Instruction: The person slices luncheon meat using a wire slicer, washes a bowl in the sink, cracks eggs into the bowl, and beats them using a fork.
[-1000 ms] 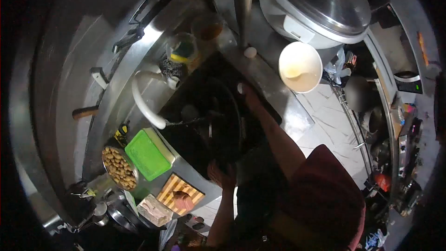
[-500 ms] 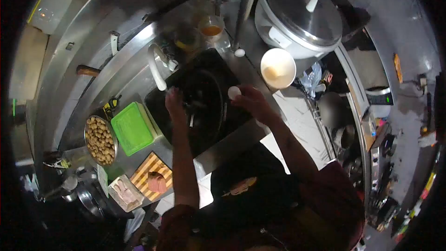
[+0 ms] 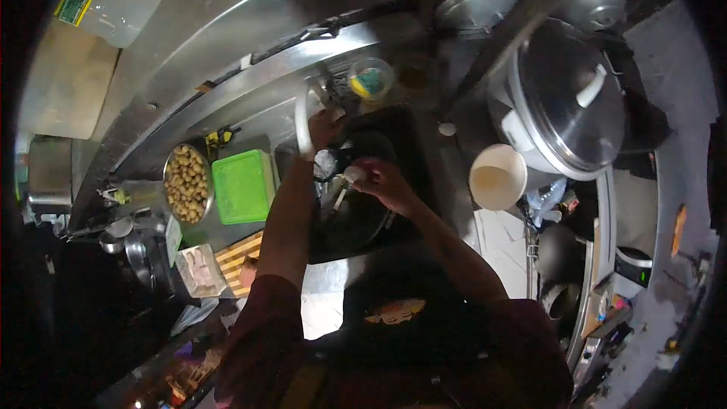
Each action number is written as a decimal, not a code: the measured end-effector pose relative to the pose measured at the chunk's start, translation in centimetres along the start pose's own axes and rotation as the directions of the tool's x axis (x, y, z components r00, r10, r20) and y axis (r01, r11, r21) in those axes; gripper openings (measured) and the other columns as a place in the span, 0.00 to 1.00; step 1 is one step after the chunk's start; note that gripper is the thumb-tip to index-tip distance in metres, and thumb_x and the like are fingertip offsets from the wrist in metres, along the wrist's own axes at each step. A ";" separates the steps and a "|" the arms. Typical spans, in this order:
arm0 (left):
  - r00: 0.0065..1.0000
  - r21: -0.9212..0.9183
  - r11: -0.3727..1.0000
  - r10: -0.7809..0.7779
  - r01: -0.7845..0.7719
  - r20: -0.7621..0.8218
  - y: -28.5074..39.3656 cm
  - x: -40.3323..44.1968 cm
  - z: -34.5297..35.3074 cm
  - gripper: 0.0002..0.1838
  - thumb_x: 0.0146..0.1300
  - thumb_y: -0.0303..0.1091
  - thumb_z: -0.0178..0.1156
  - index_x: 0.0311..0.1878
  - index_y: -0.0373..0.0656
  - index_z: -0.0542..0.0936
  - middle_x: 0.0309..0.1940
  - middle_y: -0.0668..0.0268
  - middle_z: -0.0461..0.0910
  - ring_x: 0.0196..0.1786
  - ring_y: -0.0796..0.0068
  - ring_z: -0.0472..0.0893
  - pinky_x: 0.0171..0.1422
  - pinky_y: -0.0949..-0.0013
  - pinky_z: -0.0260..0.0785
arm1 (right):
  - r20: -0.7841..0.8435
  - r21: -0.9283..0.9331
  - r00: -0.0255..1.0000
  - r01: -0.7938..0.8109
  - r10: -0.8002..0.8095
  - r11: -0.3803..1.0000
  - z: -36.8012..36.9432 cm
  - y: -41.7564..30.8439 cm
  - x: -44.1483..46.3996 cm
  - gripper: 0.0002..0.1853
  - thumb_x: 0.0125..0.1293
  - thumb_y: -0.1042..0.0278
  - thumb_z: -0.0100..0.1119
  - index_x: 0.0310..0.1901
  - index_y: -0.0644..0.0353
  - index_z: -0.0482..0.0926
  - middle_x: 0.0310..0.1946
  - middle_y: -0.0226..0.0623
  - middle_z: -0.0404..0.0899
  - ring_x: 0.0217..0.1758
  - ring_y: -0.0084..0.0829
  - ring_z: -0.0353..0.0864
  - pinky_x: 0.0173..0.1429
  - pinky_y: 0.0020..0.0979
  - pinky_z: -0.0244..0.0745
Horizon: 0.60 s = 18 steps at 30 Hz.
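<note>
My left hand [image 3: 326, 129] reaches to the base of the white curved faucet [image 3: 303, 117], its fingers closed at the pale handle [image 3: 337, 112]. Under the spout, a bright patch of water [image 3: 326, 164] shows in the black sink [image 3: 413, 174]. Over the basin, my right hand [image 3: 382, 185] holds a white egg [image 3: 354, 174] in its fingertips. Another egg [image 3: 447, 129] lies on the metal counter beyond the sink. Below the right hand is a thin pale object [image 3: 340, 200], too unclear to name.
A white tub [image 3: 497, 176] of cloudy liquid and a large lidded cooker [image 3: 560, 98] stand right. Behind the sink is a bowl with a sponge [image 3: 369, 82]. Left are a green-lidded box [image 3: 241, 188], a bowl of round brown items [image 3: 188, 184] and a striped board [image 3: 236, 254].
My left hand has risen from the sink's near edge to the faucet handle. My right hand has brought the egg from the sink's right side to over the basin. The view has shifted.
</note>
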<state>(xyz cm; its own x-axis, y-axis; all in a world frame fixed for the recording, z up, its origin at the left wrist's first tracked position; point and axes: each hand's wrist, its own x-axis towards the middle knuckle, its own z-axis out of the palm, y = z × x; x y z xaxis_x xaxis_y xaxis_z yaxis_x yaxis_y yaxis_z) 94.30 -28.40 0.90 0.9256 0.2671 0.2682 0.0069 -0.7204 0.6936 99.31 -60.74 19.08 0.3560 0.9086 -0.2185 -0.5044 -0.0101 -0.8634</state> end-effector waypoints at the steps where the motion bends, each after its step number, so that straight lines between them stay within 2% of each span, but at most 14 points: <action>1: 1.000 0.113 0.993 0.021 -0.023 0.020 2.2 0.3 -0.9 0.16 0.67 0.48 0.66 0.47 0.45 0.82 0.38 0.53 0.79 0.40 0.48 0.82 0.42 0.49 0.75 | 0.026 0.052 0.999 -0.025 0.024 0.998 0.4 1.0 1.3 0.26 0.68 0.71 0.70 0.65 0.61 0.73 0.57 0.36 0.79 0.62 0.32 0.80 0.65 0.35 0.80; 3: 0.980 0.376 0.908 -0.200 0.184 0.003 12.7 3.0 -5.0 0.18 0.68 0.48 0.65 0.51 0.46 0.80 0.36 0.54 0.81 0.38 0.49 0.83 0.41 0.49 0.75 | 0.149 0.190 0.979 -0.165 0.138 0.968 1.6 1.3 3.0 0.26 0.68 0.71 0.70 0.66 0.61 0.73 0.58 0.37 0.78 0.61 0.32 0.81 0.65 0.34 0.80; 4: 0.945 0.490 0.861 -0.264 0.140 0.193 14.1 3.9 -6.5 0.20 0.72 0.48 0.60 0.58 0.45 0.78 0.44 0.56 0.83 0.48 0.56 0.85 0.53 0.55 0.79 | 0.210 0.250 0.959 -0.240 0.189 0.938 2.3 1.5 3.7 0.26 0.69 0.70 0.69 0.66 0.61 0.73 0.58 0.37 0.77 0.61 0.33 0.81 0.65 0.34 0.80; 5: 0.961 0.596 0.786 -0.011 -0.161 0.275 10.8 2.9 -6.5 0.21 0.73 0.47 0.59 0.60 0.44 0.77 0.49 0.58 0.83 0.55 0.58 0.83 0.63 0.56 0.75 | 0.235 0.281 0.960 -0.219 0.155 0.934 2.9 2.0 4.4 0.27 0.69 0.69 0.69 0.67 0.60 0.72 0.58 0.36 0.77 0.60 0.32 0.81 0.65 0.34 0.80; 6: 0.893 0.649 0.621 0.224 -0.439 0.390 6.9 1.7 -5.7 0.21 0.74 0.45 0.57 0.63 0.44 0.77 0.54 0.60 0.83 0.62 0.61 0.81 0.74 0.56 0.70 | 0.252 0.312 0.960 -0.200 0.123 0.929 3.4 2.9 5.1 0.27 0.69 0.68 0.69 0.67 0.60 0.72 0.57 0.36 0.78 0.59 0.32 0.82 0.65 0.35 0.80; 7: 0.929 0.327 0.896 0.195 -0.299 0.314 5.3 1.2 -4.9 0.21 0.74 0.44 0.56 0.63 0.44 0.77 0.55 0.61 0.82 0.63 0.60 0.80 0.76 0.53 0.67 | 0.264 0.340 0.960 -0.182 0.092 0.923 3.8 3.5 5.6 0.27 0.69 0.67 0.69 0.68 0.59 0.72 0.57 0.35 0.78 0.58 0.32 0.82 0.64 0.35 0.80; 8: 0.957 -0.071 0.991 0.129 -0.114 0.258 4.3 0.7 -4.1 0.20 0.74 0.43 0.56 0.63 0.44 0.77 0.57 0.62 0.82 0.65 0.60 0.78 0.78 0.51 0.63 | 0.248 0.282 0.963 -0.173 0.102 0.944 4.2 3.5 6.0 0.28 0.70 0.67 0.69 0.68 0.61 0.71 0.57 0.36 0.78 0.58 0.33 0.83 0.65 0.36 0.80; 9: 0.972 -0.463 0.883 0.039 0.075 0.233 3.2 0.1 -3.5 0.20 0.74 0.42 0.56 0.64 0.44 0.77 0.58 0.62 0.81 0.66 0.60 0.77 0.80 0.49 0.60 | 0.233 0.221 0.966 -0.164 0.111 0.961 4.5 3.3 6.6 0.28 0.70 0.67 0.68 0.68 0.63 0.71 0.58 0.38 0.77 0.58 0.33 0.83 0.65 0.37 0.81; 10: 0.968 -0.769 0.597 -0.056 0.227 0.243 2.3 -0.5 -2.9 0.20 0.75 0.41 0.55 0.64 0.43 0.77 0.59 0.63 0.81 0.68 0.59 0.76 0.81 0.47 0.56 | 0.218 0.158 0.969 -0.154 0.118 0.975 4.8 3.1 7.0 0.29 0.70 0.67 0.68 0.69 0.65 0.70 0.58 0.39 0.77 0.57 0.33 0.84 0.66 0.39 0.81; 11: 0.948 -0.931 0.192 -0.137 0.309 0.286 1.5 -0.8 -2.6 0.20 0.75 0.39 0.55 0.65 0.43 0.77 0.61 0.64 0.80 0.69 0.59 0.75 0.83 0.44 0.53 | 0.222 0.234 0.963 -0.205 0.153 0.950 5.1 3.0 7.3 0.28 0.71 0.64 0.67 0.69 0.62 0.71 0.57 0.37 0.78 0.55 0.31 0.84 0.63 0.37 0.81; 12: 0.914 -0.917 -0.253 -0.187 0.309 0.359 0.7 -1.1 -2.1 0.19 0.75 0.38 0.55 0.65 0.43 0.77 0.62 0.65 0.80 0.71 0.59 0.74 0.85 0.42 0.49 | 0.225 0.308 0.956 -0.251 0.186 0.918 5.3 3.0 7.4 0.28 0.72 0.62 0.66 0.70 0.59 0.71 0.56 0.34 0.80 0.53 0.29 0.84 0.61 0.36 0.81; 15: 0.966 -0.870 0.422 -0.154 0.255 0.208 -0.5 -1.6 -1.3 0.18 0.74 0.33 0.55 0.63 0.38 0.78 0.61 0.62 0.80 0.70 0.60 0.75 0.83 0.43 0.56 | 0.176 0.408 0.953 -0.300 0.249 0.862 6.0 2.0 7.1 0.25 0.74 0.58 0.64 0.69 0.56 0.74 0.54 0.34 0.82 0.50 0.26 0.84 0.57 0.34 0.81; 17: 0.951 -0.632 0.711 -0.205 0.307 0.231 -0.1 -1.7 -1.6 0.17 0.73 0.29 0.56 0.61 0.35 0.78 0.61 0.59 0.80 0.68 0.60 0.77 0.80 0.44 0.63 | 0.181 0.388 0.959 -0.274 0.219 0.880 5.9 2.7 6.4 0.24 0.74 0.57 0.64 0.67 0.55 0.76 0.53 0.35 0.82 0.49 0.26 0.84 0.55 0.34 0.81; 18: 0.970 -0.525 0.820 -0.144 0.227 0.195 1.4 -0.7 -2.3 0.17 0.72 0.28 0.56 0.60 0.33 0.78 0.61 0.58 0.80 0.66 0.60 0.78 0.76 0.46 0.68 | 0.207 0.351 0.963 -0.236 0.171 0.906 5.2 4.2 6.3 0.23 0.74 0.57 0.65 0.66 0.55 0.77 0.52 0.35 0.83 0.49 0.27 0.84 0.55 0.35 0.81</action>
<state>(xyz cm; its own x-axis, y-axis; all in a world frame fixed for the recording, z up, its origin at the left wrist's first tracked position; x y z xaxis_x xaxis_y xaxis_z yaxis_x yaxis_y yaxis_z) 92.75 -28.13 3.18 0.9706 0.2387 0.0300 0.0174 -0.1939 0.9809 95.37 -52.90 16.45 0.0936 0.9601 -0.2636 -0.8171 -0.0772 -0.5714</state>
